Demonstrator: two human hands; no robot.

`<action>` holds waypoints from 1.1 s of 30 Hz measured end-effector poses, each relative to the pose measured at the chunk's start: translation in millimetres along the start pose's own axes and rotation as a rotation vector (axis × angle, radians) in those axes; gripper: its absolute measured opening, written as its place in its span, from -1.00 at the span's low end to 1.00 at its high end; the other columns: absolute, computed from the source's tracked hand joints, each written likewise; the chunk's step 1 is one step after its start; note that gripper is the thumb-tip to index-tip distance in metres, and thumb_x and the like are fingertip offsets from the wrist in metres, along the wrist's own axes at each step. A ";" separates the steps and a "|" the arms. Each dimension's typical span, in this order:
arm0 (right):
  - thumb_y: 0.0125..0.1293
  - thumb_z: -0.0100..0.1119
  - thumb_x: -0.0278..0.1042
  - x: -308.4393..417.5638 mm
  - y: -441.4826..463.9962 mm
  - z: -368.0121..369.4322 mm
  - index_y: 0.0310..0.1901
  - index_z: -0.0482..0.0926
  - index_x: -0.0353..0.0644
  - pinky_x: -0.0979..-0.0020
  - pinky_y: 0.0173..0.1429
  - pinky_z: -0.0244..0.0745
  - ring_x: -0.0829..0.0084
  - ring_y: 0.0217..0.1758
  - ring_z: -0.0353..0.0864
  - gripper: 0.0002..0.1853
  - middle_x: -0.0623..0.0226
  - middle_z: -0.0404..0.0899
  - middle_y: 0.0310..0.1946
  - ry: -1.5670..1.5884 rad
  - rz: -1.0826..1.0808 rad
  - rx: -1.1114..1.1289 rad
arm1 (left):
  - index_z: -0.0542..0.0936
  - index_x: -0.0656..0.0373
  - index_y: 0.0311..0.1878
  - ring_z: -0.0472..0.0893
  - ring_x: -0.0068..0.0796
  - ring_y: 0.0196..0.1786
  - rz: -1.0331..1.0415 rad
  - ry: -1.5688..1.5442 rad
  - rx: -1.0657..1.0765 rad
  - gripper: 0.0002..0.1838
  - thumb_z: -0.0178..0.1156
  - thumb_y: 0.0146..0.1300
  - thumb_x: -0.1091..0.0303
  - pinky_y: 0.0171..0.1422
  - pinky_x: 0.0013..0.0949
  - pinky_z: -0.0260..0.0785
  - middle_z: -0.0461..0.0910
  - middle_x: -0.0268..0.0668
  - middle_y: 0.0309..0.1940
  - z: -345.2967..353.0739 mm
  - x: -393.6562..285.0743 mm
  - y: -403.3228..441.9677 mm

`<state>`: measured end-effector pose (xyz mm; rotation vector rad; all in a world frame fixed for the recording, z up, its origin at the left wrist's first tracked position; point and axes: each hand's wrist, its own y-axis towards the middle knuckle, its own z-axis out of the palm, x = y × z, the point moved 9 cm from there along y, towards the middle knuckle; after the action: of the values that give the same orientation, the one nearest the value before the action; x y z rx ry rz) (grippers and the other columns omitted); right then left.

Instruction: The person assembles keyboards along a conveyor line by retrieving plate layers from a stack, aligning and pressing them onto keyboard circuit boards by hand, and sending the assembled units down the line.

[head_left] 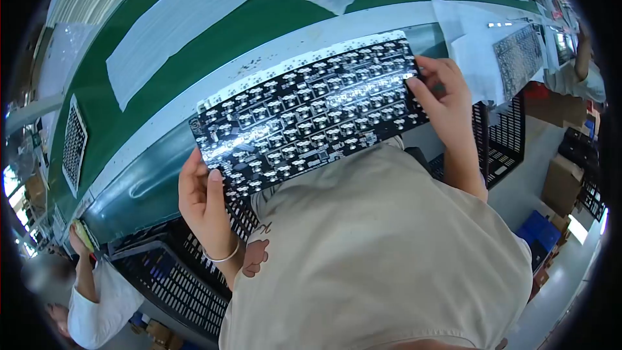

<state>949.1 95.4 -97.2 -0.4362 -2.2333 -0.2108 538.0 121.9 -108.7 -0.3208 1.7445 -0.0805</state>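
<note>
Black keyboard circuit board between both hands, a short end in each one's thumb-and-finger pinch.

A long green-topped bench stretches ahead; cardboard boxes stand on grey floor; bright light glares far left.

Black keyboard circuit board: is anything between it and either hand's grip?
Nothing visible: the left hand holds the board at its left end, the right hand at its right, each thumb directly on it.
</note>
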 end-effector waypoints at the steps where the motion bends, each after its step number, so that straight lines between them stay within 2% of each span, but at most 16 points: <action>1: 0.16 0.41 -0.46 -0.8 2.4 0.4 0.03 0.66 -0.28 0.54 -0.23 0.43 0.53 -0.35 0.45 -0.63 0.32 0.51 -0.25 -0.032 -0.019 -0.007 | 0.51 0.34 0.26 0.33 -0.75 -0.31 0.044 0.074 0.007 -0.58 0.15 0.32 0.67 -0.16 -0.67 0.21 0.46 -0.42 -0.17 1.0 -2.5 2.8; 3: 0.15 0.41 -0.46 1.2 6.0 2.0 0.03 0.66 -0.27 0.51 -0.21 0.44 0.50 -0.33 0.46 -0.63 0.30 0.53 -0.25 -0.039 -0.030 -0.010 | 0.54 0.33 0.24 0.36 -0.72 -0.27 0.130 0.229 0.015 -0.57 0.17 0.29 0.68 -0.13 -0.65 0.26 0.44 -0.37 -0.09 0.5 -6.1 7.1; 9: 0.17 0.41 -0.44 0.7 7.7 4.7 0.05 0.65 -0.29 0.46 -0.18 0.46 0.46 -0.31 0.47 -0.61 0.27 0.56 -0.22 -0.082 -0.026 -0.012 | 0.54 0.29 0.25 0.36 -0.71 -0.28 0.115 0.223 0.026 -0.54 0.22 0.26 0.67 -0.17 -0.63 0.28 0.43 -0.36 -0.09 6.1 4.0 15.6; 12: 0.17 0.41 -0.43 0.3 8.4 4.7 0.06 0.64 -0.30 0.46 -0.19 0.46 0.46 -0.31 0.47 -0.60 0.27 0.56 -0.22 -0.092 -0.027 -0.005 | 0.50 0.27 0.32 0.44 -0.72 -0.20 0.123 0.317 0.060 -0.54 0.20 0.35 0.56 -0.09 -0.59 0.34 0.44 -0.42 -0.11 9.8 2.2 16.1; 15: 0.18 0.41 -0.42 -1.0 9.5 4.7 0.07 0.64 -0.31 0.46 -0.20 0.46 0.47 -0.31 0.47 -0.60 0.27 0.55 -0.21 -0.107 -0.018 0.000 | 0.53 0.26 0.28 0.35 -0.71 -0.33 0.143 0.292 0.068 -0.48 0.29 0.21 0.63 -0.22 -0.63 0.29 0.43 -0.34 -0.10 16.9 6.5 18.1; 17: 0.18 0.41 -0.40 -2.2 10.1 4.7 0.07 0.63 -0.31 0.46 -0.21 0.46 0.47 -0.32 0.47 -0.59 0.26 0.55 -0.20 -0.112 0.009 0.009 | 0.52 0.25 0.29 0.35 -0.70 -0.34 0.150 0.295 0.064 -0.46 0.31 0.21 0.61 -0.23 -0.62 0.30 0.42 -0.34 -0.10 18.4 8.2 18.2; 20: 0.19 0.41 -0.37 -2.3 10.4 6.1 0.12 0.59 -0.31 0.41 -0.16 0.50 0.35 -0.25 0.54 -0.54 0.23 0.56 -0.15 -0.185 0.006 0.037 | 0.52 0.24 0.30 0.35 -0.70 -0.34 0.149 0.314 0.066 -0.46 0.31 0.21 0.59 -0.23 -0.62 0.30 0.41 -0.33 -0.10 19.0 10.9 18.6; 23: 0.22 0.37 -0.40 9.9 12.0 3.5 0.18 0.55 -0.27 0.31 0.02 0.51 0.19 -0.02 0.60 -0.52 0.15 0.60 0.05 -0.276 -0.147 -0.013 | 0.51 0.24 0.31 0.36 -0.69 -0.34 0.162 0.319 0.064 -0.46 0.31 0.22 0.58 -0.21 -0.62 0.31 0.41 -0.33 -0.10 20.0 10.2 18.2; 26: 0.26 0.30 -0.45 31.2 13.6 6.9 0.21 0.53 -0.23 0.23 0.25 0.43 0.10 0.23 0.52 -0.54 0.12 0.54 0.25 -0.364 -0.425 0.001 | 0.52 0.24 0.31 0.36 -0.68 -0.33 0.163 0.310 0.064 -0.46 0.30 0.22 0.58 -0.21 -0.61 0.32 0.41 -0.33 -0.10 21.5 9.4 17.0; 29: 0.32 0.20 -0.44 23.1 15.5 15.8 0.22 0.54 -0.18 0.14 0.39 0.29 0.13 0.33 0.47 -0.58 0.20 0.48 0.34 -0.475 -0.400 0.213 | 0.52 0.24 0.31 0.36 -0.67 -0.33 0.165 0.312 0.068 -0.47 0.30 0.23 0.57 -0.21 -0.60 0.32 0.41 -0.33 -0.10 22.7 11.7 18.0; 32: 0.36 0.13 -0.38 24.3 17.2 14.3 0.24 0.55 -0.10 0.02 0.43 0.23 0.15 0.31 0.48 -0.59 0.28 0.50 0.34 -0.647 -0.419 0.279 | 0.51 0.24 0.31 0.36 -0.67 -0.33 0.173 0.357 0.073 -0.47 0.30 0.24 0.55 -0.21 -0.60 0.32 0.42 -0.33 -0.11 21.5 10.2 15.2; 33: 0.36 0.13 -0.32 17.8 21.1 13.2 0.26 0.55 -0.03 -0.10 0.47 0.14 0.16 0.31 0.48 -0.57 0.34 0.48 0.36 -0.647 -0.371 0.313 | 0.51 0.24 0.31 0.36 -0.67 -0.33 0.183 0.368 0.072 -0.47 0.30 0.24 0.54 -0.21 -0.60 0.32 0.42 -0.33 -0.11 23.0 9.2 15.0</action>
<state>937.2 123.1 -91.9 0.1108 -2.9103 0.1118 556.3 136.7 -125.6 -0.0949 2.1224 -0.0727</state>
